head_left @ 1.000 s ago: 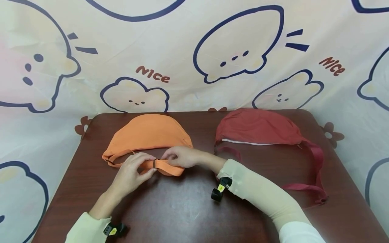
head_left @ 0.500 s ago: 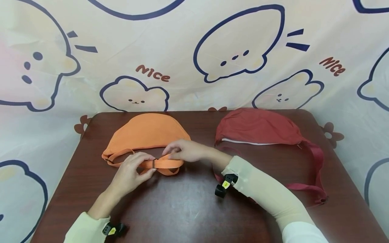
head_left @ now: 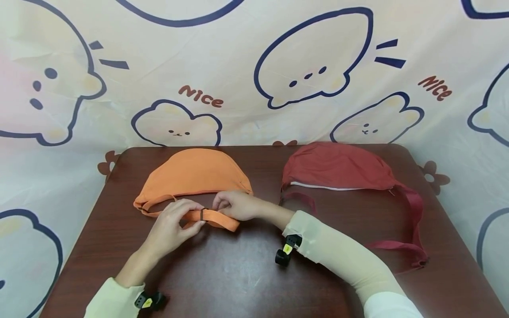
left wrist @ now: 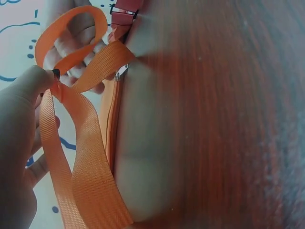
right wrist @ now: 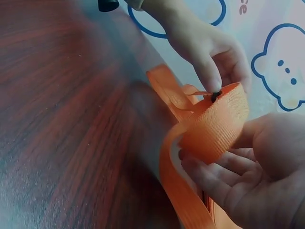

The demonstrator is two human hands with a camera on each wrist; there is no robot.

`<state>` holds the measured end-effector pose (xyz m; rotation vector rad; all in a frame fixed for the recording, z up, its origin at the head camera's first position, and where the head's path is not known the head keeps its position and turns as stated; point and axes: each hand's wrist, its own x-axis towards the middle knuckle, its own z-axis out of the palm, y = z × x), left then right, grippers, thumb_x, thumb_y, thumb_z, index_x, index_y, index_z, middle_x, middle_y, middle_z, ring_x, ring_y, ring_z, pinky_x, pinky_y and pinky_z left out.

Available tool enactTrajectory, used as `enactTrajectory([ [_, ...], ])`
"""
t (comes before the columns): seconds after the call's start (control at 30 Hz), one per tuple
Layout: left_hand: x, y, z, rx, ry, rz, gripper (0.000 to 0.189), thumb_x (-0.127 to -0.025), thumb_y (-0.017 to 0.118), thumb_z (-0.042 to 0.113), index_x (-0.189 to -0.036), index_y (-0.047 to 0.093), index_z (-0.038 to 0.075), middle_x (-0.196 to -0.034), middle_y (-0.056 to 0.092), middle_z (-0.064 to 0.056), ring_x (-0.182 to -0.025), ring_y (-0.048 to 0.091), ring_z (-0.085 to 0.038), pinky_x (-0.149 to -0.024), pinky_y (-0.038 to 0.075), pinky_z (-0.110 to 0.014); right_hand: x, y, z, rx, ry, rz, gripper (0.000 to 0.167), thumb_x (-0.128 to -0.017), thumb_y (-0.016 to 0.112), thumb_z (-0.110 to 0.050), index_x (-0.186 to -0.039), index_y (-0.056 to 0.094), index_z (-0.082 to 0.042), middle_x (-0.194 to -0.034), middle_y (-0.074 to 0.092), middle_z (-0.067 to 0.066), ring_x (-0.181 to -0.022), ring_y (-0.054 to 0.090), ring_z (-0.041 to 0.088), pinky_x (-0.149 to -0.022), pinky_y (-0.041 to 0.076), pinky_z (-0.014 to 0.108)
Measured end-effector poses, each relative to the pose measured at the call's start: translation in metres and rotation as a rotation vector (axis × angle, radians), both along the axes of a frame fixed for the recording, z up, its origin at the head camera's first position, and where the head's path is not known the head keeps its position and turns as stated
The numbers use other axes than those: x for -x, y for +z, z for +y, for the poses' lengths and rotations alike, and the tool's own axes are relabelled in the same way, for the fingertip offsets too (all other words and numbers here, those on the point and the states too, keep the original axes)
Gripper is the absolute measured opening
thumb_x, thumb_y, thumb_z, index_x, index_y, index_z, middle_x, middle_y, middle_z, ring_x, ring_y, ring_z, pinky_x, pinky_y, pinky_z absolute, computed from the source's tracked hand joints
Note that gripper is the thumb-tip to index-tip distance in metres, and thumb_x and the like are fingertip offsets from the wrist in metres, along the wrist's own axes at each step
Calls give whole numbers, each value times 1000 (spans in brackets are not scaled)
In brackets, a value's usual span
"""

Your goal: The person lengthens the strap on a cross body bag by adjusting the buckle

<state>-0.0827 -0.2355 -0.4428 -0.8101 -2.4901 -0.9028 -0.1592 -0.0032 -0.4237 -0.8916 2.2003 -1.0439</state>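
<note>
An orange crescent bag [head_left: 193,174] lies on the brown table [head_left: 246,274] at the back left, its orange strap [head_left: 216,218] looped in front of it. My left hand [head_left: 175,221] pinches the strap at its small dark slider buckle [head_left: 202,214]. My right hand [head_left: 234,205] grips the strap just right of the buckle, fingers curled round the webbing [right wrist: 214,129]. In the left wrist view the strap [left wrist: 81,157] runs past my thumb beside the bag's zip [left wrist: 120,71]. The right wrist view shows the left hand [right wrist: 209,52] pinching the buckle [right wrist: 216,96].
A dark red crescent bag [head_left: 338,167] with a white zip line lies at the back right, its red strap [head_left: 409,229] trailing toward the table's right edge. A cartoon-printed cloth [head_left: 254,70] hangs behind and around the table.
My right hand drew back a little to the left along the strap and lowered onto it. The left hand kept its pinch on the buckle.
</note>
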Motion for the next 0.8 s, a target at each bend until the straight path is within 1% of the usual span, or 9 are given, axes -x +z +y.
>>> enactTrajectory([
  [0.07, 0, 0, 0, 1, 2, 0, 39, -72, 88, 4, -106, 71, 10, -104, 69, 0, -94, 62, -20, -86, 43, -31, -1, 0, -2, -17, -17, -2, 14, -105, 57, -12, -113, 67, -10, -113, 69, 2, -102, 61, 10, -88, 48, 25],
  [0.17, -1, 0, 0, 8, 11, -3, 39, -72, 89, 5, -106, 71, 10, -105, 69, 0, -94, 62, -20, -85, 44, -32, -2, -1, -4, -25, -12, -12, 19, -107, 53, -16, -116, 70, -11, -114, 69, 0, -100, 60, 9, -87, 48, 24],
  [0.27, -1, 0, 0, 13, 11, -20, 39, -72, 89, 6, -106, 71, 10, -105, 69, 0, -95, 62, -20, -86, 44, -34, -1, -3, -4, -10, 40, -69, 20, -105, 57, -18, -118, 71, -11, -113, 70, -2, -99, 62, 7, -87, 48, 22],
  [0.37, -1, 1, 0, 17, 9, -37, 39, -72, 89, 7, -106, 71, 10, -105, 69, 0, -96, 61, -19, -86, 44, -35, -1, -4, -3, 11, 107, -129, 23, -103, 62, -17, -123, 69, -9, -119, 70, 0, -108, 62, 7, -92, 47, 21],
  [0.43, -1, 1, 0, 17, 8, -42, 38, -73, 88, 7, -106, 70, 10, -105, 68, 0, -96, 61, -19, -86, 44, -35, 0, -5, -2, 22, 135, -143, 26, -101, 64, -16, -126, 67, -8, -124, 69, 2, -115, 61, 7, -96, 46, 21],
  [0.5, -1, 1, 0, 16, 5, -40, 39, -72, 88, 7, -107, 70, 10, -105, 68, 0, -96, 61, -19, -86, 44, -35, -1, -6, -2, 19, 151, -123, 28, -101, 65, -15, -127, 67, -9, -126, 68, 2, -118, 60, 8, -98, 45, 21],
  [0.6, -1, 1, 1, 14, 0, -29, 39, -72, 88, 6, -107, 71, 10, -105, 69, 0, -95, 61, -19, -85, 44, -34, -2, -7, -2, 7, 163, -91, 26, -99, 67, -15, -125, 69, -10, -123, 69, 1, -116, 60, 7, -97, 46, 21],
  [0.73, -1, 2, 0, 10, 3, -30, 39, -72, 88, 6, -107, 71, 10, -105, 69, 0, -95, 61, -20, -86, 44, -33, -3, -8, -2, -18, 173, -43, 16, -98, 68, -14, -114, 72, -12, -113, 71, -3, -105, 62, 3, -91, 47, 20],
  [0.8, -1, 3, 0, 11, 6, -33, 39, -72, 88, 6, -106, 71, 10, -105, 68, 0, -95, 61, -19, -86, 44, -34, -4, -7, -1, -29, 165, -19, 10, -100, 66, -15, -107, 72, -12, -100, 71, -3, -90, 61, 3, -82, 47, 19],
])
